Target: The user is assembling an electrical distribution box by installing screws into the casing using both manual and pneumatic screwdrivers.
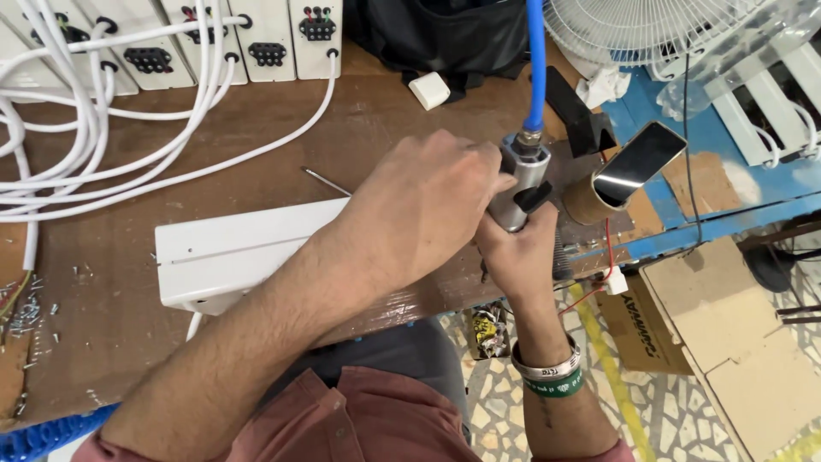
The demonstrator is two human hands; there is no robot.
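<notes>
My right hand [519, 252] grips the body of a grey metal pneumatic tool [523, 175] held upright, with a blue air hose [535, 60] running up from its top. My left hand [423, 205] lies over the tool's left side and covers the end of a long white plastic power strip case [231, 248] lying on the brown workbench [128, 342]. What the tool tip touches is hidden under my left hand. A thin metal rod [325, 180] sticks out behind my left hand.
Several white power strips [265, 38] with white cables [103, 145] line the back left. A phone [640, 162] leans on a cardboard tube [586, 201] at the right. A white fan [633, 30], a black bag [445, 34], small screws [26, 312] and cardboard boxes [727, 334] lie around.
</notes>
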